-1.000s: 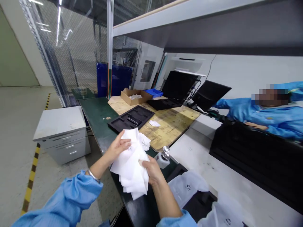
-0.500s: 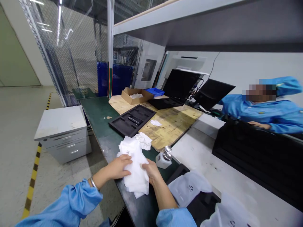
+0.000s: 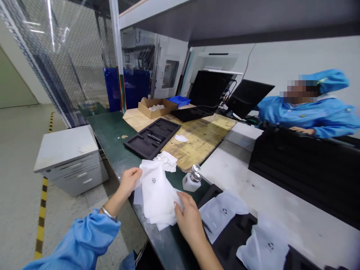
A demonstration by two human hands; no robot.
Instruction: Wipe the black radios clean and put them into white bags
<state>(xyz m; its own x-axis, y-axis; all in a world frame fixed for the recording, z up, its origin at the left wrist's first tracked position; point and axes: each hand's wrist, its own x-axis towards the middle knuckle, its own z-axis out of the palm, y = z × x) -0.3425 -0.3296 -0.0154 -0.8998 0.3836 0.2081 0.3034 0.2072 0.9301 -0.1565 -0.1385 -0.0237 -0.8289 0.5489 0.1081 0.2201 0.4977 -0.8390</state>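
A stack of thin white bags (image 3: 159, 195) lies at the near edge of the green table, a small printed mark on the top one. My left hand (image 3: 129, 182) pinches the upper left edge of a bag in the stack. At the stack's right side rests my right hand (image 3: 189, 213), its thumb and fingers closed about the bags' edge. Crumpled white wipes (image 3: 166, 161) touch the far end of the stack. Right of them stands a white bottle (image 3: 191, 182) with a metal top.
Two filled white bags (image 3: 222, 213) (image 3: 264, 245) lie on black foam at the right. A black foam tray (image 3: 152, 138) holds a dark object. Farther back are a cardboard box (image 3: 157, 108), a blue tray (image 3: 179, 100) and monitors. A person in blue sits at the right.
My left hand has moved from the top of the stack to its upper left edge and pinches there. My right hand has shifted slightly down and right. The view has tilted a little.
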